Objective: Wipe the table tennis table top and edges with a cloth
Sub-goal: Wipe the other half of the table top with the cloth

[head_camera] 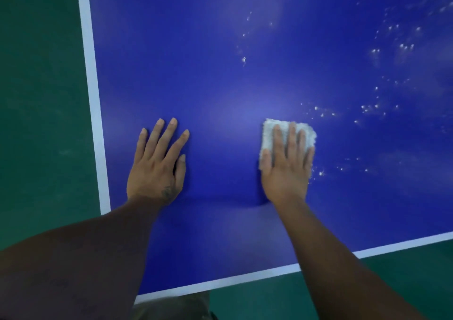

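Blue tabletop (220,74), cloth (269,133) well inside edges (95,99)

left hand (157,162): your palm lies flat, fingers spread (thumb tucked in) | right hand (288,162): flat, fingers straight, pressing down | both your forearms extended forward

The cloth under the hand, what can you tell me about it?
The cloth is small, white and fluffy, like terry towelling, in a rough square. It lies flat on the blue table top. The right hand presses on it with straight, spread fingers, covering much of it; only its top and side edges show. White specks dot the surface to its right.
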A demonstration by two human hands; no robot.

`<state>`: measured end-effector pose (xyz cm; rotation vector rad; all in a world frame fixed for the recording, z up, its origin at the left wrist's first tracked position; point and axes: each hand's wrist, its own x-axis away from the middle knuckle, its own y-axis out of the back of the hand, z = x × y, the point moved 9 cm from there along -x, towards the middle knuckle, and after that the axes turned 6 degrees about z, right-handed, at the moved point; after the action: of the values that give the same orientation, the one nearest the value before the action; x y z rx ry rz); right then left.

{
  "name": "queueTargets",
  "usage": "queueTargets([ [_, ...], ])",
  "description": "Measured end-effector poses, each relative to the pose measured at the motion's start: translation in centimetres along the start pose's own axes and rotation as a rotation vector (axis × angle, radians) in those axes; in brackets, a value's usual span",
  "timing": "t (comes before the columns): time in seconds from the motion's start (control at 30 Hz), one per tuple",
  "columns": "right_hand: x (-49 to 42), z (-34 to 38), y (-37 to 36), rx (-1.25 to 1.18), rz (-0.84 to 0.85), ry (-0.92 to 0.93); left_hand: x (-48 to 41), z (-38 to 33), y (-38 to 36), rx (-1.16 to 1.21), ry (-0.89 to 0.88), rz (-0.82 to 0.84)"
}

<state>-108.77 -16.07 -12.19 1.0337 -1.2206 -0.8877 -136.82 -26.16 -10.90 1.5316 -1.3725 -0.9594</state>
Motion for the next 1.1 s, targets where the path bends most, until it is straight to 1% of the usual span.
queueTargets([
  [0.07, -0.1, -2.2, 0.5, 0.021, 0.03, -0.051, 0.0, 0.1, -0.1, 0.001, 0.009, 0.013],
  [0.13, -0.2, -1.4, 0.6, 0.047, 0.046, -0.047, 0.0, 0.1, -0.3, 0.003, 0.015, 0.035],
  [0.23, -1.5, 5.1, 0.4, 0.049, 0.057, 0.062, 0.0, 0.3, -0.4, 0.014, 0.023, 0.044],
  [0.33, -4.8, 13.4, 1.0, 0.013, 0.006, 0.211, 0.0, 0.5, -0.5, 0.026, 0.023, 0.032],
  [0.4, -7.5, 16.8, 1.7, -0.023, -0.024, 0.211, 0.1, 0.6, -0.6, 0.026, 0.02, 0.032],
  [0.5, -11.5, 18.5, 2.6, -0.043, -0.044, 0.208, 0.1, 0.7, -0.8, 0.012, 0.016, 0.03],
  [0.6, -13.9, 15.5, 3.3, -0.023, -0.014, 0.202, 0.1, 0.7, -0.9, 0.017, 0.012, 0.018],
  [0.73, -14.4, 6.3, 4.5, -0.019, -0.014, 0.007, 0.1, 0.8, -1.1, 0.017, 0.017, 0.021],
  [0.8, -13.8, 3.4, 4.8, -0.03, 0.001, -0.054, 0.1, 0.9, -1.0, 0.012, 0.025, 0.027],
  [0.87, -13.0, 2.9, 4.7, -0.025, 0.017, -0.092, 0.0, 0.8, -0.8, 0.011, 0.03, 0.033],
  [0.9, -12.6, 3.9, 4.6, -0.001, 0.022, -0.083, 0.0, 0.7, -0.7, 0.011, 0.036, 0.033],
  [0.93, -12.2, 5.7, 4.4, 0.032, 0.027, -0.044, -0.1, 0.7, -0.5, 0.015, 0.052, 0.026],
  [1.0, -12.1, 11.1, 4.0, 0.088, 0.027, 0.116, -0.7, 0.8, 0.0, 0.03, 0.137, -0.011],
  [1.07, -13.0, 16.8, 4.1, 0.069, 0.011, 0.258, -2.1, 0.8, 0.2, 0.05, 0.258, -0.041],
  [1.1, -13.9, 18.9, 4.5, 0.039, -0.004, 0.294, -3.1, 0.7, 0.2, 0.061, 0.313, -0.051],
])
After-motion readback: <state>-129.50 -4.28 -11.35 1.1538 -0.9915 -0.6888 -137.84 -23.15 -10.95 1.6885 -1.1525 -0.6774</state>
